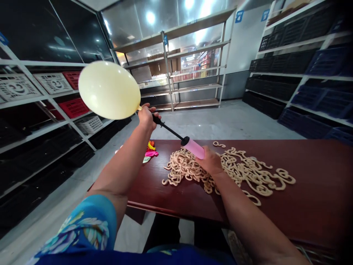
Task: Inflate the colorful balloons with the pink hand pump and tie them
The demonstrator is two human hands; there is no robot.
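Note:
A pale yellow balloon (109, 90), inflated, hangs at the upper left with its neck at my left hand (146, 116). That hand is closed around the balloon's neck and the black handle end of a hand pump. A black rod runs from there down to the pump's pink barrel (195, 148), which my right hand (211, 161) grips above the table. Under and around my right hand lies a pile of beige curled strands (187, 165), spread to the right. Several uninflated balloons (151, 151), pink, yellow and red, lie to the left of the pile.
The dark red table (309, 173) stretches across in front of me. Metal shelves (193, 88) stand at the back. Racks with white crates (18, 86) and red crates (73, 106) line the left, and dark blue crates (317, 95) fill the right rack.

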